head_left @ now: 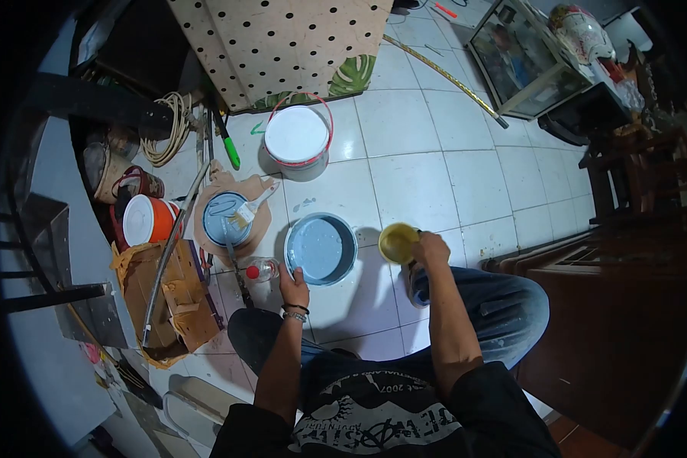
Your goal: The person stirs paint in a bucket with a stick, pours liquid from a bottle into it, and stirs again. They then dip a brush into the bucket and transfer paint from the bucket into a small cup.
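My left hand (293,288) rests against the lower left rim of a round basin (320,248) with blue-grey paint inside. My right hand (432,249) grips the right edge of a yellow cup (397,243), which stands to the right of the basin. Just left of my left hand is a clear bottle with a red cap (261,269). A paint can with a blue lid (227,217) sits on brown paper, with a brush (252,208) lying across it.
A white-lidded bucket (298,135) stands beyond the basin. An orange tub (148,220), a torn cardboard box (177,294) and coiled cable (168,130) are on the left. A glass case (523,61) is at the back right, wooden furniture (588,328) at the right.
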Tool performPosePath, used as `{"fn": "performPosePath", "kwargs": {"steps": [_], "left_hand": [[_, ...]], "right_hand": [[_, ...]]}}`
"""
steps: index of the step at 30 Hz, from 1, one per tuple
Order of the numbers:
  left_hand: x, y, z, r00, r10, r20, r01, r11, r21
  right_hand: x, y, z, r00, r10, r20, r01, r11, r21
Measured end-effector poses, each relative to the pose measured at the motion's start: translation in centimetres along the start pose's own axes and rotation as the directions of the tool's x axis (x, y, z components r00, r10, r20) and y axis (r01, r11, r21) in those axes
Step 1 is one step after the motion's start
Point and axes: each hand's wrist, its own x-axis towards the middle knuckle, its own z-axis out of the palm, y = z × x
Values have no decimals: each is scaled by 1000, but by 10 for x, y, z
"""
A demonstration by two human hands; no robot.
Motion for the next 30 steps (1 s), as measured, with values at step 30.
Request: {"fn": "performPosePath", "kwargs": {"steps": [30], "left_hand": [[-77, -48, -39, 971, -240, 13, 239, 962, -133]], "right_hand": [[11, -64, 116, 926, -235, 297, -30, 736, 676]]}}
